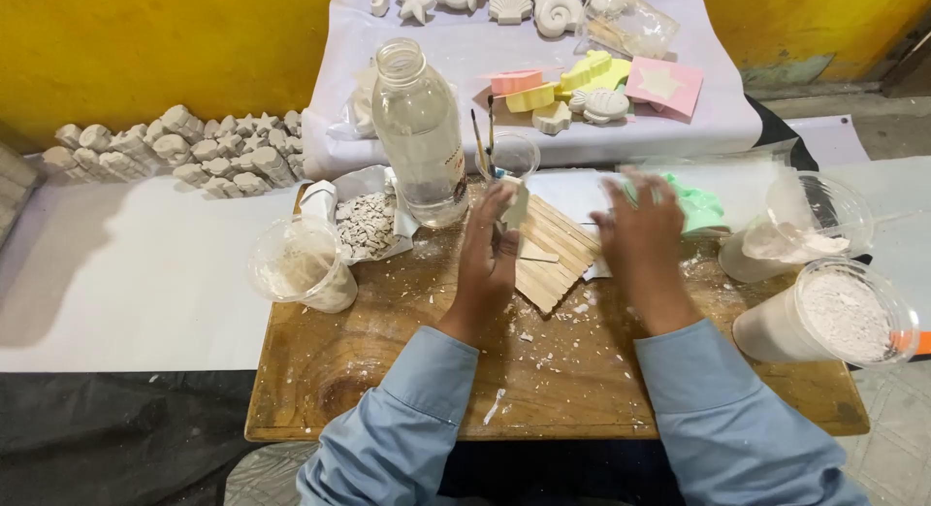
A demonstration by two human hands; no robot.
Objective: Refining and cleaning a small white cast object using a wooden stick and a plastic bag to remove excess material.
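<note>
I'm looking down at a wooden surface (388, 370) dusted with white chips. The left hand (488, 259) has a small pale plaster piece (515, 203) pinched upright between thumb and fingertips, lifted just above a little mat of wooden sticks (553, 254); held over the mat like that, any crumbs would fall on the sticks and not on the board. The right hand (640, 239) is blurred, fingers spread, hovering beside the mat's right edge near a green mould (696, 205). I can't tell whether it grips anything.

A tall clear bottle (419, 132) stands just behind the left hand, and a small clear cup with brushes (509, 155) sits next to it, both within easy reach. A bag of broken white shards (367, 223) lies left of the bottle, with a clear plastic cup (299, 263) in front of it. Two cups of white powder (834, 312) wait on the right edge. Finished white castings (184, 147) are lined up against the yellow wall, well apart, and coloured moulds (572, 84) rest on the white cloth beyond.
</note>
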